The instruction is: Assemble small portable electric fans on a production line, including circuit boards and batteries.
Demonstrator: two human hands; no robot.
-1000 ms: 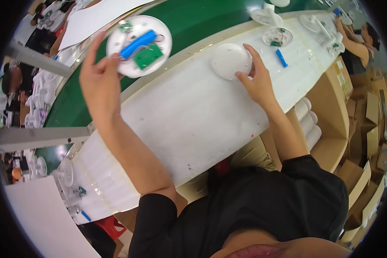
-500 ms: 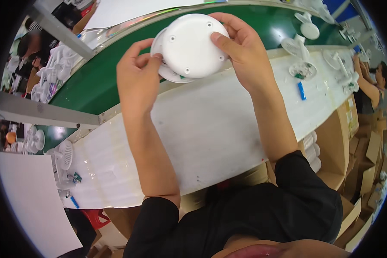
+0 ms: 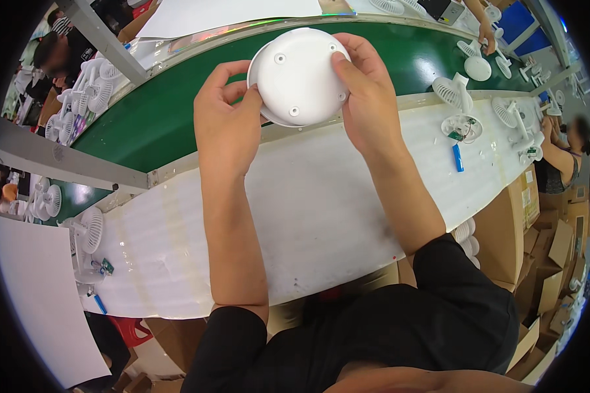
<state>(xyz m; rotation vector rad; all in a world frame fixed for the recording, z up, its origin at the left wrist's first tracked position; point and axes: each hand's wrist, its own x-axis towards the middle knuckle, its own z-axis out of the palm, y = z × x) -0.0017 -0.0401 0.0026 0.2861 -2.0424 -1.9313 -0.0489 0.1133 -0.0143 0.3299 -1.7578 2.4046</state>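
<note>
Both of my hands hold a round white plastic fan base (image 3: 298, 75) up over the green conveyor belt (image 3: 157, 124). Its flat underside with small screw holes faces me, and a second white round piece sits just behind it. My left hand (image 3: 226, 128) grips the left rim with fingers curled around the edge. My right hand (image 3: 367, 98) grips the right rim, thumb pressed on the face. What lies inside the base is hidden.
A white foam-covered bench (image 3: 308, 209) runs below my hands. A small white fan (image 3: 455, 98) with an open base and a blue battery (image 3: 457, 157) lie at right. More fans (image 3: 88, 229) stand at left. Cardboard boxes (image 3: 505, 229) sit at right. Other people work at upper left and far right.
One second ago my left hand held an open base with a blue battery while my right touched a white cover on the bench. Now both pieces are joined and held up together.
</note>
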